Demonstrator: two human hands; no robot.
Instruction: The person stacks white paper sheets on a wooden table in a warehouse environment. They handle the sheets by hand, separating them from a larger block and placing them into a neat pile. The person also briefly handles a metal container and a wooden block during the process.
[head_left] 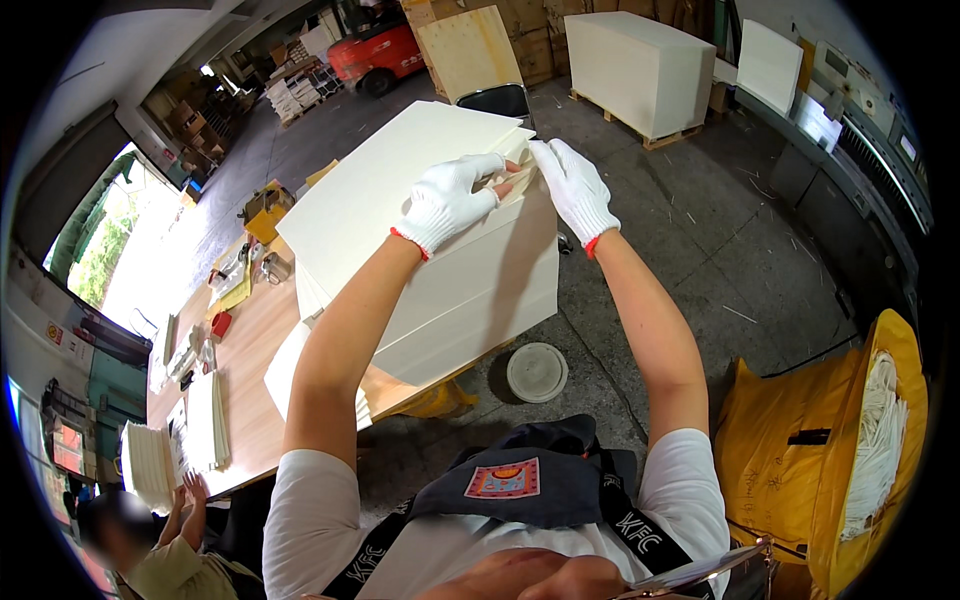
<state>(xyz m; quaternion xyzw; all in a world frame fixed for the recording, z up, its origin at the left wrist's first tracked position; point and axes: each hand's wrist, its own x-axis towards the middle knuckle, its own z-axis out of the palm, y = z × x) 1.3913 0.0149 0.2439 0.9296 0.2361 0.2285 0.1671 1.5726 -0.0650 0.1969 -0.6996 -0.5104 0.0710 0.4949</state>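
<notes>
A tall stack of large white sheets (380, 185) stands on the wooden table in front of me. Both my hands wear white knitted gloves with red cuffs. My left hand (452, 203) reaches over the top of the stack, its bare fingertips closed on the edges of several white sheets (518, 180) near the far right corner. Those sheets are slightly lifted and fanned there. Against the same corner, from the right, lies my right hand (574, 185), fingers stretched out and close together along the sheet edges. Its fingertips are partly hidden by the corner.
Tools and papers lie on the wooden table (250, 340) at left, where another person's hands (190, 490) rest near a paper stack (148, 462). A lidded bucket (537, 372) stands on the floor. At right are a yellow sack (790, 450) and a machine (860, 160); a palletised white stack (640, 75) stands behind.
</notes>
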